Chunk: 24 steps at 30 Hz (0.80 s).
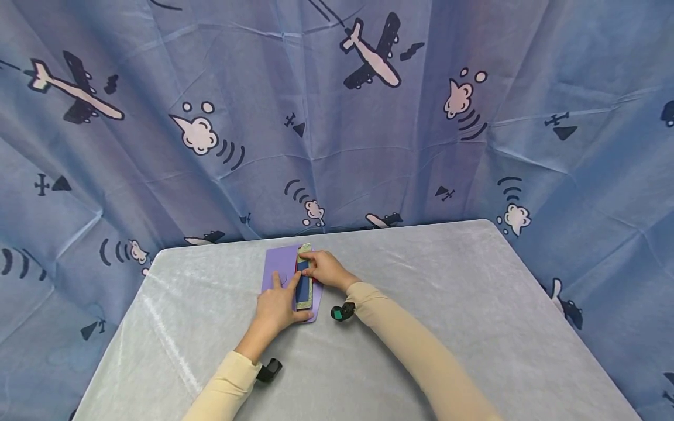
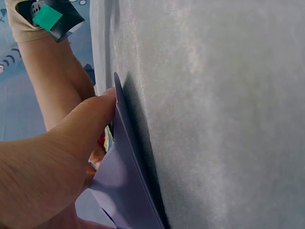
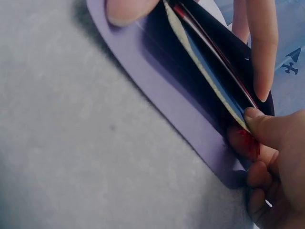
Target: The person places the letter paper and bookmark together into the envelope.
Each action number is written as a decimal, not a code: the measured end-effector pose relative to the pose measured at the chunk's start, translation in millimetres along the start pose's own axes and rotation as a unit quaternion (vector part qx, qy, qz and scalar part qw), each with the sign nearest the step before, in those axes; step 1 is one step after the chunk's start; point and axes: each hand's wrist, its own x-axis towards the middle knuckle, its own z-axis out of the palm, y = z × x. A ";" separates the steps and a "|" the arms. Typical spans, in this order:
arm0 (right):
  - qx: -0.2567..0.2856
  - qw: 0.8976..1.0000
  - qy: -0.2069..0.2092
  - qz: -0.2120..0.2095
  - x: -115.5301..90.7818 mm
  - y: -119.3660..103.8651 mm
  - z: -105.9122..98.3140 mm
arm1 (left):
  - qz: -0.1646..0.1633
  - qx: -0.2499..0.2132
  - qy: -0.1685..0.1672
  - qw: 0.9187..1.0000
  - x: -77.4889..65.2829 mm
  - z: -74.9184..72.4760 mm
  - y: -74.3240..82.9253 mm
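Observation:
A purple folded cover (image 1: 280, 261) lies near the far edge of the table, its upper flap partly raised in the right wrist view. Along its opening is a flat strip (image 1: 303, 295) with a dark blue middle and a yellow-green patterned border. Red threads (image 3: 249, 142) hang at one end of it. My left hand (image 1: 276, 305) spreads over the cover, fingers extended on the flap and thumb pressing the lower edge. With thumb and fingers, my right hand (image 1: 327, 270) pinches the strip by its edge. The part of the strip inside the fold is hidden.
A pale grey cloth covers the table (image 1: 421, 275). Behind it hangs a blue curtain (image 1: 326, 117) printed with planes and clouds. Small black devices sit at the left wrist (image 1: 270, 370) and right wrist (image 1: 343, 311).

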 end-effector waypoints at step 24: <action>-0.053 0.999 -0.003 -0.014 2.4 3.9 0.2 | 0.001 0.000 -0.006 1.000 0.6 -1.5 -1.1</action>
